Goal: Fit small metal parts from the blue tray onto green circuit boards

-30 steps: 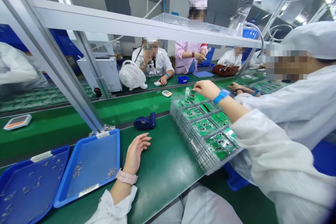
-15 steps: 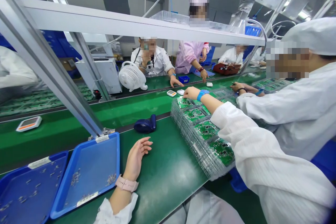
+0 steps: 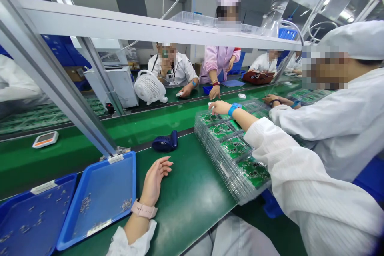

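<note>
My left hand [image 3: 157,176] rests on the green work table [image 3: 192,176], palm turned sideways, fingers loosely apart and holding nothing. A pink watch band [image 3: 144,209] circles that wrist. Stretched out over the far left corner of a stack of clear plastic trays [image 3: 223,174] is my right hand [image 3: 221,108], with a blue wristband [image 3: 234,109]. Its fingers are bent down and look apart, just above a green circuit board [image 3: 210,118]; whether they touch it is hard to see. More boards [image 3: 235,147] lie in the top tray's compartments.
Two blue trays [image 3: 134,176] with small metal parts stand left. A dark blue handheld fan [image 3: 163,143] lies at the table's far edge. Beyond runs a green belt [image 3: 144,123] carrying a white device [image 3: 45,139]. A metal post [image 3: 87,116] slants at left; a co-worker [image 3: 327,116] sits close right.
The board under my right hand now lies flatter. My left hand stays put. The left device has shifted right along the belt; a co-worker opposite has picked up a white device.
</note>
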